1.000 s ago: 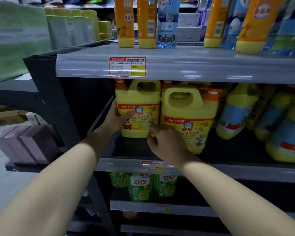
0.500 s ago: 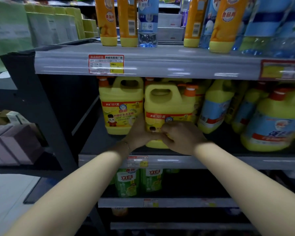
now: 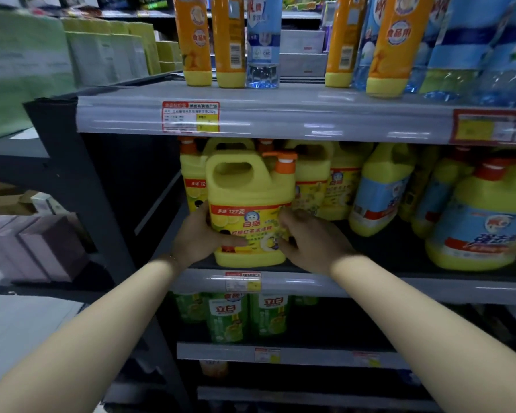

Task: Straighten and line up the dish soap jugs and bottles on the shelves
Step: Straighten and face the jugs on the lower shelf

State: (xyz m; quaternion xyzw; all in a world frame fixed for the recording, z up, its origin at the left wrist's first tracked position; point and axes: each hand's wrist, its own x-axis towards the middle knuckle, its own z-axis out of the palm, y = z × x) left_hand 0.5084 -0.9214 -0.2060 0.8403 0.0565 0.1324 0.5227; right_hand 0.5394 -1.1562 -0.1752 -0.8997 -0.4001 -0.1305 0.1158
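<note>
A yellow dish soap jug (image 3: 248, 189) with an orange pump cap stands at the front edge of the middle shelf (image 3: 370, 286). My left hand (image 3: 200, 236) clasps its lower left side and my right hand (image 3: 307, 239) its lower right side. Behind it on the left stands a second yellow jug (image 3: 191, 174), mostly hidden. More yellow jugs (image 3: 325, 180) stand further back on the right. Yellow and blue jugs (image 3: 382, 189) lean in a loose row to the right, with a big one (image 3: 483, 231) at the front.
The upper shelf (image 3: 280, 114) carries orange bottles (image 3: 194, 40) and blue bottles (image 3: 262, 40). Green bottles (image 3: 227, 317) stand on the shelf below. A dark upright post (image 3: 81, 189) bounds the shelving on the left, with pale boxes (image 3: 42, 248) beyond it.
My hands left the left-hand jug and closed on the second jug. That jug has come forward and to the left, now standing in front of the first one.
</note>
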